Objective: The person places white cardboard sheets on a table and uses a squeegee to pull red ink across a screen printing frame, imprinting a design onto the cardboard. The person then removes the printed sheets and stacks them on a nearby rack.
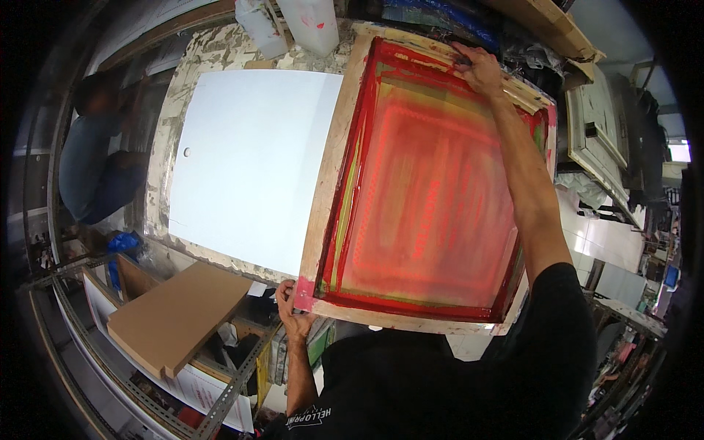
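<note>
A wooden screen printing frame (334, 158) lies over the right part of the worktable, its mesh (440, 198) smeared with red ink. My left hand (295, 312) is closed at its near left corner, fingers curled against the wood. Across the far end, my right hand (480, 70) grips an ink-stained wooden bar; whether this is the frame's edge or a squeegee lying along it, I cannot tell. My right forearm reaches over the mesh's right side. Left of the frame, a white sheet (253, 161) lies flat on the table.
The worktable (163, 172) has a blotchy, worn top. Two whitish plastic containers (312, 26) stand at its far edge. Brown cardboard (180, 315) lies on a metal rack (213, 411) at the near left. Another person (103, 154) sits low beyond the table's left side.
</note>
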